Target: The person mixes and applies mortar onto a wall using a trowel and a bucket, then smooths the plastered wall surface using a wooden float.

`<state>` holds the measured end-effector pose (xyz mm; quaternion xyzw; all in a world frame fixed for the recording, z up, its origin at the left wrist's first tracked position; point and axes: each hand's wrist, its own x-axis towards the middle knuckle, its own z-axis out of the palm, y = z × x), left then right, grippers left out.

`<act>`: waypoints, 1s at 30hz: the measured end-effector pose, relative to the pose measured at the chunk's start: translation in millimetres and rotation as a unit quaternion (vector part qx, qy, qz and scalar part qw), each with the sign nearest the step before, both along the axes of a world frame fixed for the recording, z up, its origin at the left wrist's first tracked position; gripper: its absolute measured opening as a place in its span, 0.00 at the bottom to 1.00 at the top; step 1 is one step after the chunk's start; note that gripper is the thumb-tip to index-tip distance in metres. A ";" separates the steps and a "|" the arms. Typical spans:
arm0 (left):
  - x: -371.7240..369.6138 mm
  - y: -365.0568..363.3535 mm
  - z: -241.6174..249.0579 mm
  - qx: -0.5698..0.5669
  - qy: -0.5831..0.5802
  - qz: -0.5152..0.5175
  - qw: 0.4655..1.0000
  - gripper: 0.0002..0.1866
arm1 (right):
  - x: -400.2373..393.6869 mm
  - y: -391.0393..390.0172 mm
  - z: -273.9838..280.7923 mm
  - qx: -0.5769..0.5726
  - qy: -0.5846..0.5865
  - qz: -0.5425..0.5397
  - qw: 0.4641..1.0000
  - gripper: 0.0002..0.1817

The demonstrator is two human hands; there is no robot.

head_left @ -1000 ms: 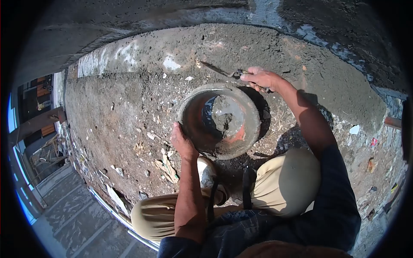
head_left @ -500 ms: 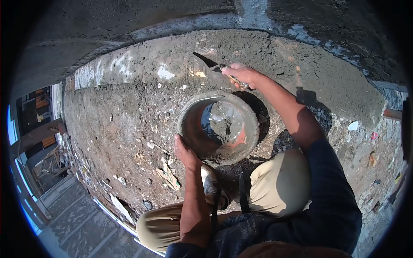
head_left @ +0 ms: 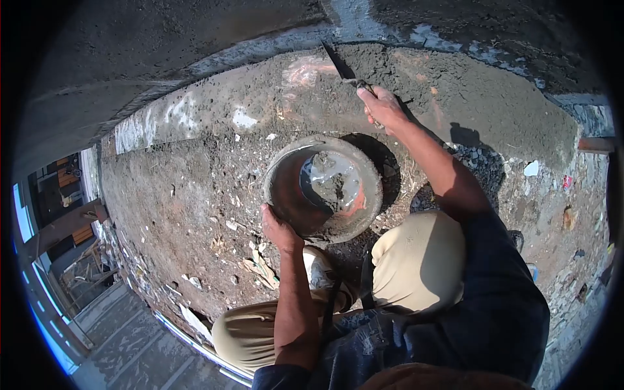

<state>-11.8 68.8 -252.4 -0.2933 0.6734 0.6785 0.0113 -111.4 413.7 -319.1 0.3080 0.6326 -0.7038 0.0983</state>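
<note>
My right hand (head_left: 382, 107) is closed round the handle of a trowel (head_left: 337, 63), whose blade points up and to the left over the wet mortar (head_left: 383, 64) by the wall's foot. My left hand (head_left: 281, 229) grips the near left rim of a round bucket (head_left: 372, 195) coated with dried mortar. Inside the bucket, a little grey mortar and water lie at the bottom. The bucket is tilted on the rubbly ground in front of my knees.
A rough wall (head_left: 247, 23) runs across the top. Debris and paper scraps (head_left: 261, 268) lie left of my feet. At the far left are a lower paved area (head_left: 146, 344) and a metal beam (head_left: 65, 216). A brown bar (head_left: 596, 145) juts in at the right.
The trowel and my right hand have moved up and slightly right, closer to the wall's foot. My left hand still grips the bucket, which sits slightly further left in view.
</note>
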 end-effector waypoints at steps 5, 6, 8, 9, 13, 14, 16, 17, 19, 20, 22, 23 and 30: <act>-2.9 8.7 4.3 -0.008 0.001 0.012 1.000 0.25 | 69.7 11.0 21.9 -0.077 -0.022 -0.094 0.992 0.20; -0.5 3.7 -0.1 -0.004 0.003 0.008 1.000 0.25 | 77.0 10.1 27.5 -0.091 -0.021 -0.102 0.990 0.20; -0.3 -3.6 -10.2 0.008 0.014 -0.006 1.000 0.24 | 70.3 4.8 30.2 -0.098 -0.020 0.036 0.994 0.21; -0.7 -1.8 -7.9 0.023 0.013 -0.009 1.000 0.24 | 58.0 -4.0 24.6 -0.098 -0.026 0.103 0.990 0.21; -1.3 -0.9 -6.3 0.024 0.017 -0.005 1.000 0.24 | 27.6 -37.0 -32.3 0.048 0.029 0.125 0.991 0.21; -0.8 0.8 -5.0 0.008 0.017 -0.003 1.000 0.24 | 30.5 -36.5 -35.9 0.056 0.034 0.099 0.993 0.21; -0.8 5.2 0.5 -0.015 0.016 0.008 1.000 0.24 | 50.1 -0.7 -11.8 -0.048 0.003 0.016 0.999 0.21; -1.4 9.2 4.5 -0.021 0.013 0.013 1.000 0.24 | 61.5 7.7 -6.2 -0.020 0.003 -0.012 1.000 0.21; -3.1 11.5 3.4 -0.020 0.010 0.015 1.000 0.25 | 86.6 16.2 5.8 0.038 0.000 -0.072 0.997 0.21; -3.4 9.2 1.5 -0.014 0.009 0.013 1.000 0.26 | 93.1 14.2 10.8 0.015 0.007 -0.036 0.999 0.21; -2.4 5.3 -3.3 0.000 0.004 0.010 1.000 0.26 | 96.6 2.6 22.7 -0.031 0.021 0.034 0.999 0.21; -3.1 2.8 -4.6 0.008 0.001 0.009 1.000 0.27 | 91.3 -0.8 17.0 -0.036 0.007 0.119 0.992 0.21; -1.1 10.6 5.3 -0.022 0.004 -0.004 1.000 0.28 | 116.7 31.0 -6.8 0.009 -0.015 0.016 1.000 0.22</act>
